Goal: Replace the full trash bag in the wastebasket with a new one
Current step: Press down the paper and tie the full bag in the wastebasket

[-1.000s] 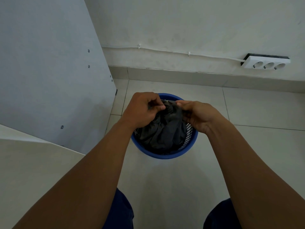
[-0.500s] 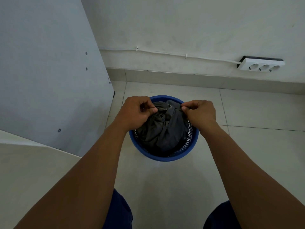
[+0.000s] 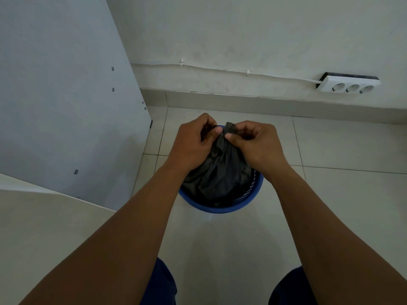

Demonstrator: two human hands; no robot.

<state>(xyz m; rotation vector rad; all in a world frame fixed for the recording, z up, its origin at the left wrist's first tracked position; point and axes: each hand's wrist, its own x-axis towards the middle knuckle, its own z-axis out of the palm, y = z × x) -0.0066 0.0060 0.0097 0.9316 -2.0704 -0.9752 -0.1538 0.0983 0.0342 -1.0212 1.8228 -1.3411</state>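
A round blue wastebasket (image 3: pixel 222 208) with a mesh wall stands on the tiled floor in front of me. A dark grey trash bag (image 3: pixel 218 172) fills it, and its top is gathered into a bunch above the far rim. My left hand (image 3: pixel 193 144) pinches that bunched top from the left. My right hand (image 3: pixel 255 144) pinches it from the right, thumb against fingers. The two hands nearly touch over the bag. The far side of the basket is hidden behind my hands.
A pale grey cabinet panel (image 3: pixel 61 102) rises at the left, close to the basket. A light tabletop (image 3: pixel 44 227) is at the lower left. On the wall behind are a clipped white cable (image 3: pixel 220 68) and a triple socket strip (image 3: pixel 350 84). My knees show at the bottom.
Both hands have come together from the sides of the basket, drawing the bag's top up into one bunch between them. The view has tilted so the basket sits slightly farther away.
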